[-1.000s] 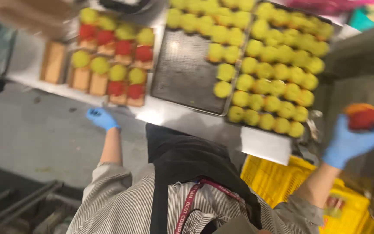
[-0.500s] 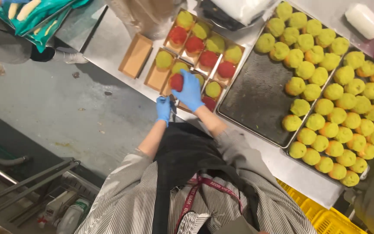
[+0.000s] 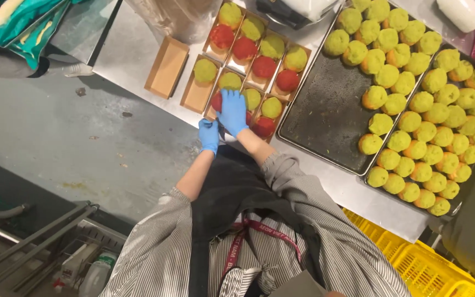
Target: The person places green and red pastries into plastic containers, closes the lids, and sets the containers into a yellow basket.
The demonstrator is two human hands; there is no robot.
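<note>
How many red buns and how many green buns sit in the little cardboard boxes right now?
Green buns: 8
Red buns: 6 showing, one partly under the right hand, which may hide another
Total: 14 visible

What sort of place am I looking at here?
Probably a commercial bakery or food-packing line: a steel table, a baking tray of green buns, cardboard boxes, and blue-gloved right hand and left hand.
</note>
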